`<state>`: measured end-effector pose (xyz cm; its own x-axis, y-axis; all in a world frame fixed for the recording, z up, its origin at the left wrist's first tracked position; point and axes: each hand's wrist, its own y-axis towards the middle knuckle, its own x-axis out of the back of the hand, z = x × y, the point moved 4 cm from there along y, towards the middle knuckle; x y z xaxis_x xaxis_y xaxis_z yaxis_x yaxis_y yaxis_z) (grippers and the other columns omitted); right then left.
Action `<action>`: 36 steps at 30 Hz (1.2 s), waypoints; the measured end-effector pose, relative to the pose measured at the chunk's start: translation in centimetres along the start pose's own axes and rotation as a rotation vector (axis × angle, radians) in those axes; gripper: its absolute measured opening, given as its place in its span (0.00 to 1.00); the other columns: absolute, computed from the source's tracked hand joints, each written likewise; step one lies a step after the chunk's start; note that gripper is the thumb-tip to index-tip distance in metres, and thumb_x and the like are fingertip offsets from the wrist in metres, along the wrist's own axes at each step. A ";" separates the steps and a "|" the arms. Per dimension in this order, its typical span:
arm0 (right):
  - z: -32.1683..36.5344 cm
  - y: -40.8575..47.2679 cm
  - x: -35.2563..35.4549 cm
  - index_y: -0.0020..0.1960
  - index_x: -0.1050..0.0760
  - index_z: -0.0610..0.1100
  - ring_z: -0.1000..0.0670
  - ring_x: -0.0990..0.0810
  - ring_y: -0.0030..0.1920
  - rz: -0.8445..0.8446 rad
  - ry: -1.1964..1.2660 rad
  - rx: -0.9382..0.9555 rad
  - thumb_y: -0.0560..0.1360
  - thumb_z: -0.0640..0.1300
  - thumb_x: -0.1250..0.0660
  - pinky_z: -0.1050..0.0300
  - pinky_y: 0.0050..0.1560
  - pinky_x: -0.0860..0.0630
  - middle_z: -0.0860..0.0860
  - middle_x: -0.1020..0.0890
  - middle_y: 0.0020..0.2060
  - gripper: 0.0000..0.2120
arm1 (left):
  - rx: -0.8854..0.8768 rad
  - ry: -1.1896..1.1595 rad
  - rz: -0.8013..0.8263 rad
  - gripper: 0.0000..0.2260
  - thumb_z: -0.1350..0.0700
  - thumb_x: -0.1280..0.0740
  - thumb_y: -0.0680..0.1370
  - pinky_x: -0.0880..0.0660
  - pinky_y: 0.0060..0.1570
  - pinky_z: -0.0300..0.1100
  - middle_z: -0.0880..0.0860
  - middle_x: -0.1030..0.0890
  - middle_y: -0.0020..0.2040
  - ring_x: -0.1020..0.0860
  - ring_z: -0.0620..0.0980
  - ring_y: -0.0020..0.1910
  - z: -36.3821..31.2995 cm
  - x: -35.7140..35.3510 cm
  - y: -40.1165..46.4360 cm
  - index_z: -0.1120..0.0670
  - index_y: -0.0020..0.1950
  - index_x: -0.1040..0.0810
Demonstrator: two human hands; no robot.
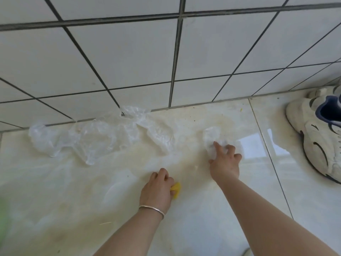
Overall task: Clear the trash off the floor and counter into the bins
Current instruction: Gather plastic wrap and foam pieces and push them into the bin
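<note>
The left hand curls over a yellow scrap, mostly hiding it. The right hand pinches a crumpled white wrapper on the glossy, stained floor. A clear bag lies along the tiled wall; a shoe is cut off at right.

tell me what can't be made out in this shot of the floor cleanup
- Yellow scrap, head view: mostly covered by the left hand, so what it is stays unclear.
- White wad: the right hand fingers cover its near part; paper or plastic, cannot tell.
- Shoe: cut off by the right edge.
- Green blur at the left edge: unidentifiable.
- Bins: outside the view.
- Clear plastic bag: contents, if any, too faint.
</note>
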<state>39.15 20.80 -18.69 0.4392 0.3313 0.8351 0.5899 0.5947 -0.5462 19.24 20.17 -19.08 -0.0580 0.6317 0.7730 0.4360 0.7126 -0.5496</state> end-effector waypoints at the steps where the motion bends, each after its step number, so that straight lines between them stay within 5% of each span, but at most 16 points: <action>1: 0.0 -0.2 -0.4 0.71 0.42 0.56 0.41 0.34 0.61 -0.019 0.012 0.025 0.77 0.36 0.42 0.57 0.46 0.30 0.46 0.39 0.66 0.28 | -0.014 0.000 0.005 0.11 0.51 0.40 0.78 0.28 0.51 0.44 0.49 0.34 0.63 0.32 0.50 0.61 0.0 -0.1 0.0 0.51 0.58 0.27; 5: 0.2 -1.6 -1.9 0.58 0.29 0.48 0.43 0.28 0.41 0.018 0.169 0.092 0.75 0.33 0.48 0.56 0.41 0.33 0.47 0.31 0.51 0.17 | -0.001 0.017 0.022 0.12 0.52 0.42 0.78 0.29 0.50 0.46 0.52 0.31 0.61 0.27 0.54 0.58 0.2 0.0 0.1 0.53 0.60 0.31; 9: 0.4 -2.3 -1.2 0.52 0.23 0.43 0.44 0.26 0.43 -0.065 0.228 0.203 0.75 0.38 0.48 0.58 0.40 0.34 0.46 0.25 0.51 0.15 | 0.088 -0.082 -0.071 0.10 0.53 0.41 0.77 0.30 0.43 0.47 0.55 0.24 0.54 0.23 0.60 0.50 1.6 1.6 -0.3 0.55 0.56 0.32; 14: 4.5 -3.6 2.1 0.34 0.24 0.37 0.43 0.29 0.41 -0.361 0.246 0.513 0.70 0.50 0.53 0.56 0.36 0.34 0.44 0.24 0.38 0.24 | -0.047 -0.292 -0.491 0.07 0.52 0.40 0.74 0.32 0.35 0.41 0.54 0.19 0.44 0.23 0.53 0.41 5.7 6.0 -0.8 0.49 0.51 0.29; 16: 7.3 -4.0 2.9 0.31 0.25 0.37 0.41 0.28 0.40 -0.456 0.250 0.581 0.70 0.48 0.50 0.54 0.37 0.32 0.43 0.24 0.37 0.21 | -0.014 -0.271 -0.711 0.07 0.51 0.40 0.71 0.29 0.41 0.40 0.53 0.19 0.46 0.27 0.49 0.45 8.5 7.9 -0.8 0.48 0.47 0.26; 19: 11.7 -4.0 2.4 0.39 0.19 0.41 0.39 0.26 0.50 -0.417 0.163 0.634 0.72 0.49 0.42 0.52 0.44 0.32 0.45 0.22 0.48 0.16 | 0.226 -0.194 -0.847 0.05 0.52 0.32 0.69 0.29 0.57 0.52 0.56 0.25 0.62 0.31 0.56 0.61 12.2 10.1 -0.4 0.50 0.43 0.19; 23: 15.3 -3.1 -0.8 0.57 0.22 0.49 0.46 0.47 0.75 -0.045 -0.074 0.644 0.79 0.50 0.43 0.41 0.69 0.39 0.51 0.37 0.70 0.13 | 0.450 -0.305 -0.547 0.05 0.49 0.31 0.73 0.46 0.70 0.65 0.51 0.44 0.76 0.51 0.61 0.76 13.5 10.1 2.1 0.46 0.47 0.19; 26: 16.6 -2.3 -2.6 0.61 0.25 0.52 0.49 0.57 0.77 0.104 -0.180 0.620 0.80 0.51 0.46 0.40 0.70 0.41 0.54 0.47 0.75 0.15 | 0.503 -0.403 -0.300 0.07 0.44 0.35 0.75 0.47 0.70 0.64 0.45 0.48 0.76 0.55 0.58 0.76 13.4 8.5 3.8 0.43 0.50 0.22; 30: 16.8 -2.8 -3.8 0.62 0.26 0.52 0.50 0.46 0.74 0.013 -0.281 0.671 0.79 0.53 0.44 0.49 0.63 0.32 0.56 0.44 0.74 0.16 | 0.437 -0.279 -0.270 0.09 0.42 0.36 0.74 0.41 0.68 0.53 0.42 0.35 0.70 0.43 0.54 0.71 12.8 7.0 4.1 0.44 0.48 0.22; 36: 17.0 -5.5 -5.7 0.65 0.34 0.44 0.46 0.28 0.62 0.049 0.038 0.680 0.77 0.38 0.42 0.59 0.48 0.29 0.51 0.31 0.65 0.17 | 0.289 -0.198 -0.311 0.09 0.45 0.37 0.74 0.37 0.57 0.44 0.50 0.21 0.50 0.28 0.55 0.55 10.9 5.7 3.2 0.49 0.45 0.23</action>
<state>21.91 28.10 -19.32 0.4858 0.3512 0.8004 0.0175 0.9116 -0.4106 10.57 29.34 -19.91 -0.3288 0.4007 0.8552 0.1044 0.9154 -0.3887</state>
